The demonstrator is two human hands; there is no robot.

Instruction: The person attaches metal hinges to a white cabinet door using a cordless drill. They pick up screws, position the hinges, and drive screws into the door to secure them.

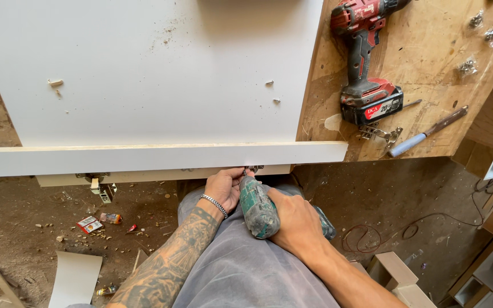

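My right hand (296, 221) grips a worn teal cordless driver (258, 206) with its nose pointing up at a metal hinge (253, 169) under the front edge of a white panel (144, 74). Just left of the driver's tip, my left hand (222, 187) pinches at that hinge with its fingertips; a chain bracelet sits on its wrist. The panel lies flat on a plywood workbench (429, 68), and a white edge strip (155, 158) runs along its front. A second hinge (101, 185) hangs below the strip at the left.
A red and black cordless drill (366, 63) lies on the bench to the right, beside a loose hinge (379, 134) and a blue-handled chisel (426, 133). Bagged hardware (489, 31) sits at the far right. Wood offcuts (397, 276), cable and scraps litter the dirt floor.
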